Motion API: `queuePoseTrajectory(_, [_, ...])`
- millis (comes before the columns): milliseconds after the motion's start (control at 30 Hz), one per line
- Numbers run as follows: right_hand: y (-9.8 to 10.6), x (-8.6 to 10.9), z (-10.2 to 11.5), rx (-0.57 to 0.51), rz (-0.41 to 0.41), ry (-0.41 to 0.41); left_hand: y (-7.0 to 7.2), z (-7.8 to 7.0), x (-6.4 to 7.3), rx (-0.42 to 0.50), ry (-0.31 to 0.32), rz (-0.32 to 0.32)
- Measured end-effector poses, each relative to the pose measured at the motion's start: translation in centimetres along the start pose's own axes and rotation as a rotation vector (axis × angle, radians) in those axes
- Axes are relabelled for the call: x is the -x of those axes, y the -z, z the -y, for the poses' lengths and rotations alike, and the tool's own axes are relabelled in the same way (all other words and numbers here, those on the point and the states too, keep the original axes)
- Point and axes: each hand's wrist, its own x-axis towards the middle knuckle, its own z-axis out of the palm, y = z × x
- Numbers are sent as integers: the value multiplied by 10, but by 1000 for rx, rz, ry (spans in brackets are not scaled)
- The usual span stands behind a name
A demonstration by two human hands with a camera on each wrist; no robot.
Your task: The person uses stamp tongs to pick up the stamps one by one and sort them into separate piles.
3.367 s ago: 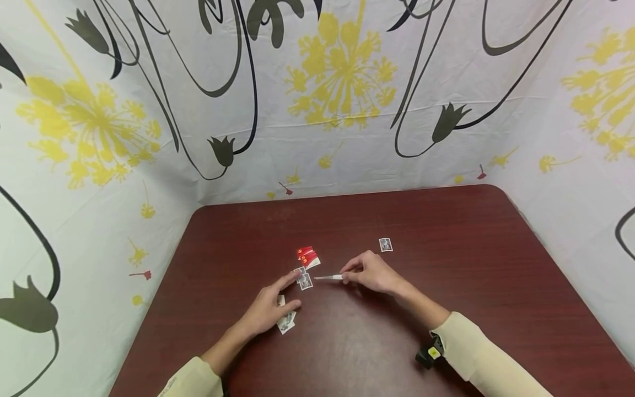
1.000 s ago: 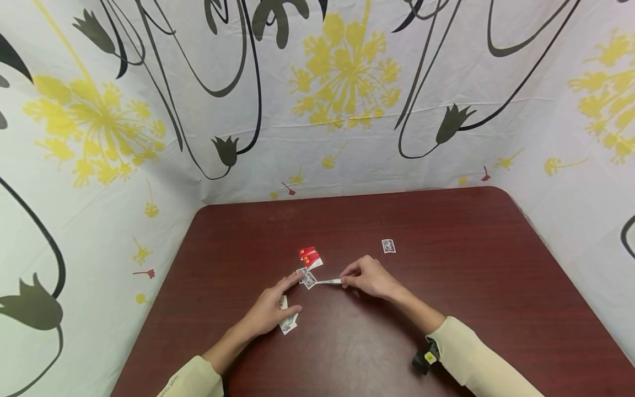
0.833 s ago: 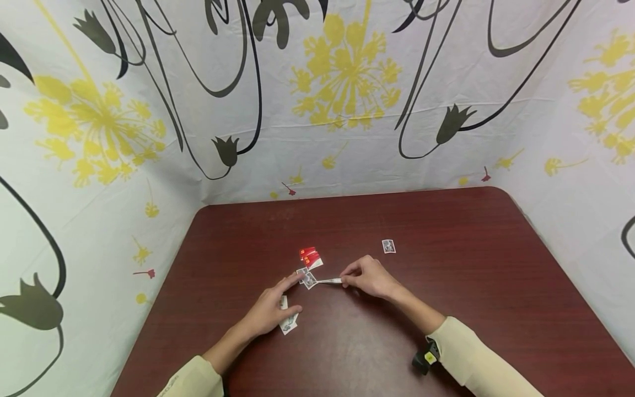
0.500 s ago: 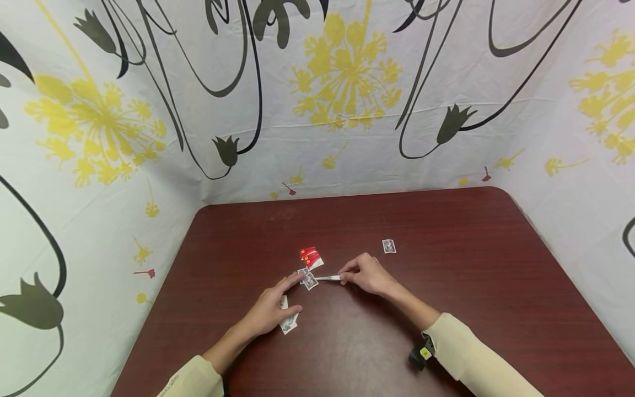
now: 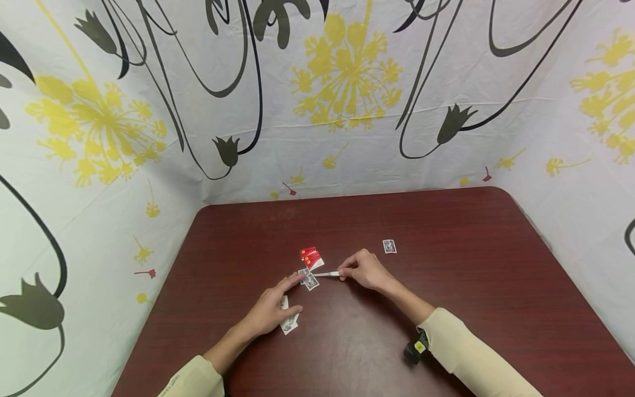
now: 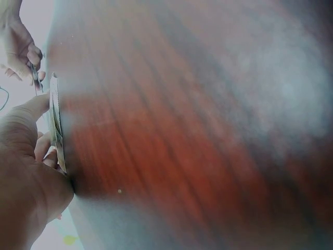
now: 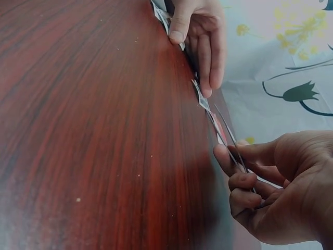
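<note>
My right hand (image 5: pixel 367 269) pinches a pair of tweezers (image 5: pixel 333 273), whose tips point left to the edge of two overlapping grey postage stamps (image 5: pixel 311 282). In the right wrist view the two tweezer arms stand apart at their tips. The forefinger of my left hand (image 5: pixel 268 310) rests on the grey stamps, its fingers extended. Beneath that hand, by the thumb, lie several pale stamps (image 5: pixel 290 325), partly covered. A small group of red stamps (image 5: pixel 311 258) lies just beyond the grey ones.
One grey stamp (image 5: pixel 389 246) lies by itself farther back on the right. The dark red-brown table (image 5: pixel 446 231) has rounded far corners and meets a white cloth (image 5: pixel 278 110) printed with flowers. A black device (image 5: pixel 414 349) hangs at the right wrist.
My right hand has moved slightly left and away from me, bringing the tweezer tips toward the stamps' far edge. Since the oldest frame the upper grey stamp has turned. The left hand stays put.
</note>
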Motion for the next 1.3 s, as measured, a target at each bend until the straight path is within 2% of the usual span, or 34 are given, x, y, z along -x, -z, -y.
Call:
queuePoseTrajectory(367, [8,5,2,-9,7,-29,0,-3,-1,-5,-2,-1])
queuePoseTrajectory(667, [13,18,7,-68,102,-60,3,-5,-1,4,15,7])
queuePoseTrajectory(1300, [7,20,6,-79,65,-42,1,-4,1,-2,22,14])
